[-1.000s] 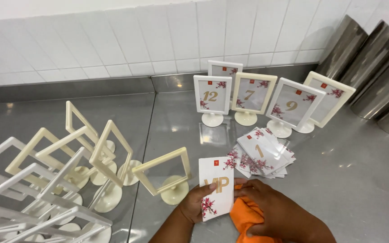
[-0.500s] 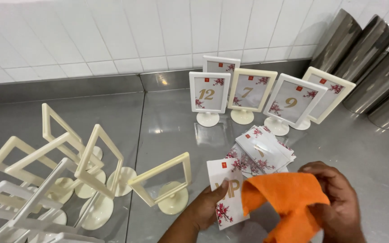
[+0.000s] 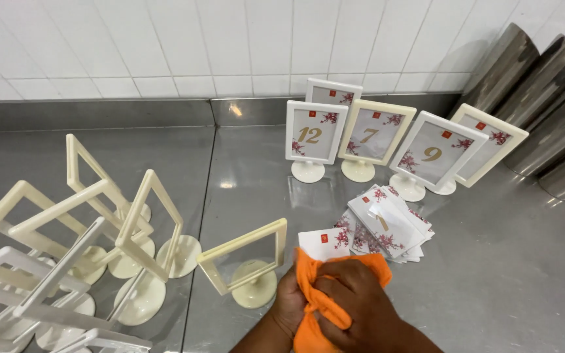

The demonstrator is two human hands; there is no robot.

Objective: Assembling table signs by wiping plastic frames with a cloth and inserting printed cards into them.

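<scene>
Beside cream frame point(image 3: 246, 261), white floral card point(image 3: 325, 243), orange cloth point(image 3: 315, 307)

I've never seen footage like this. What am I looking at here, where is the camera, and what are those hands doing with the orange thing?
There is no machine here: these are a person's two bare hands, filmed by a camera worn on the head and looking down at a steel counter by a tiled wall. The right hand presses an orange cloth onto a white card with red flowers, which the left hand steadies from below. Beside them lies a loose pile of similar cards. At the back stand five framed cards on round feet. To the left is a cluster of empty cream frames, one close to the hands. Shiny metal cylinders lean at the right.
</scene>
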